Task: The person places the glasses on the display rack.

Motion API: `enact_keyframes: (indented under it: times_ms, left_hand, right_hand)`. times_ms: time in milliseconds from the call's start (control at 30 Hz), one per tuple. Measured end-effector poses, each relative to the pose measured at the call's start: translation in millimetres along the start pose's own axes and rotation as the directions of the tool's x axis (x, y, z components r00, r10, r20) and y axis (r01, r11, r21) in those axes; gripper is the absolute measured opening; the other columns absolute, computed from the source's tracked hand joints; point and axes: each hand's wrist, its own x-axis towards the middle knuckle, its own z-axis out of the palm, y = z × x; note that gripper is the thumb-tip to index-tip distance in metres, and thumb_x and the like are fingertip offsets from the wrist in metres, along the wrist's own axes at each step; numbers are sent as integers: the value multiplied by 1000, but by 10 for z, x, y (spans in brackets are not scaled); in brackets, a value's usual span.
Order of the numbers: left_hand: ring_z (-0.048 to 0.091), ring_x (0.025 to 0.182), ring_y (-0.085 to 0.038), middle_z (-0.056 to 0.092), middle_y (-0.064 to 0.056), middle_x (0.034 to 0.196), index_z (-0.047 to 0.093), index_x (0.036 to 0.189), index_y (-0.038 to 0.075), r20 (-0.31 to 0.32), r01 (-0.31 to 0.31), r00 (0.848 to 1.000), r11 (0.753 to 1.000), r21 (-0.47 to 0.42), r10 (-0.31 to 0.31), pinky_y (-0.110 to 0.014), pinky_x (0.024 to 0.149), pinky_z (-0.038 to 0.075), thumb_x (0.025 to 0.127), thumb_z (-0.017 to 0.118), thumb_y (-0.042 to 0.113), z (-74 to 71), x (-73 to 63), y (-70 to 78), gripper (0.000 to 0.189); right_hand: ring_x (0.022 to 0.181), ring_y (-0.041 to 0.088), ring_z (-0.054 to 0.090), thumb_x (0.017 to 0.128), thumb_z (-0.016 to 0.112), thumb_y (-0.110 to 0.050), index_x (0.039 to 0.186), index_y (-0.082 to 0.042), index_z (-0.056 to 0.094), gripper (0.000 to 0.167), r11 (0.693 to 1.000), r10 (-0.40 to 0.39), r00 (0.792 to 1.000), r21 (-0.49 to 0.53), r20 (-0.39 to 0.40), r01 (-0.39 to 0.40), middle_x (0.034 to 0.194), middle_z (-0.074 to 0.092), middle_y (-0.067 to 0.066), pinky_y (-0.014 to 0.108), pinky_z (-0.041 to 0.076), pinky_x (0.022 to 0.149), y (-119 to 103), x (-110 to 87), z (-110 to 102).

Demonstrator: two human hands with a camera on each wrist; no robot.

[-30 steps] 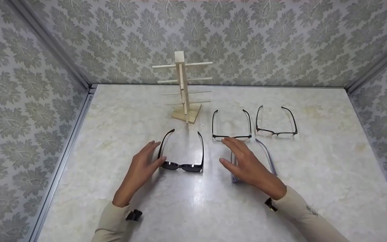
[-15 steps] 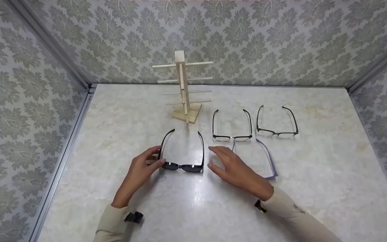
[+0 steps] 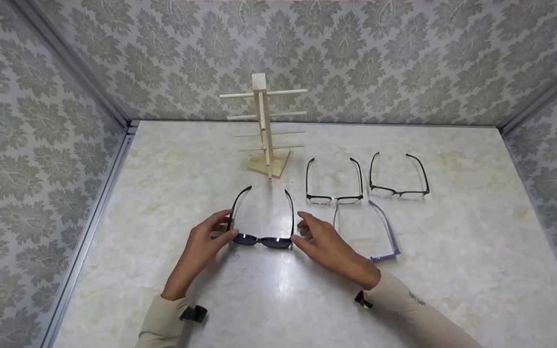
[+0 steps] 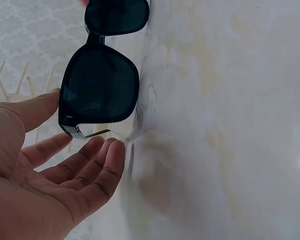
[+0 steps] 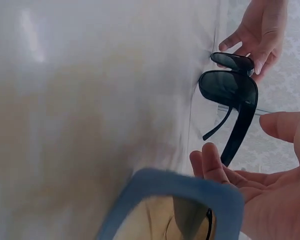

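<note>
Black sunglasses lie on the table with their temples unfolded toward the back. My left hand pinches their left corner between thumb and index finger, seen close in the left wrist view, where the dark lens faces the camera. At the opposite corner is my right hand, its thumb a little apart from the frame and its fingers loosely bent beside the right temple. Behind that hand, purple-blue glasses are partly hidden; their frame looms blurred in the right wrist view.
A wooden display stand with several crossbars rises behind the sunglasses. Two pairs of black-rimmed glasses, one half-rimmed and one farther right, lie unfolded on the marbled table. Patterned panels enclose the table.
My right hand has moved left from over the purple-blue glasses to the right side of the sunglasses. The left fingers have closed in on the left corner; the sunglasses stay in place.
</note>
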Motion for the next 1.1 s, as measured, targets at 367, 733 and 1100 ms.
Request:
enact_keyframes:
  times_ms: [367,733,1100]
  left_hand:
    - [73,115,-30,76,-14,120,66,152,4,-21,1,1000,1000,-17,-2,-43,99,62,102,81,13,24,4,-16,53]
    - [75,106,-25,79,-11,112,67,150,1,-64,-13,998,998,-65,9,-33,91,63,101,81,6,56,-88,56,51]
    - [74,106,-24,75,-20,119,64,152,0,-68,-100,993,988,-118,92,-37,93,65,101,82,7,27,-132,292,55]
  right_hand:
    - [99,21,73,108,69,-12,158,12,43,61,994,51,999,93,-2,-50,112,74,10,33,62,88,-5,6,99]
    - [97,20,72,106,70,-4,159,8,47,59,969,65,997,243,-51,-51,109,72,10,25,60,84,-102,-39,100]
    - [105,24,70,107,70,-10,161,6,48,60,970,56,997,240,-49,-43,114,71,12,26,60,88,-209,-32,-164]
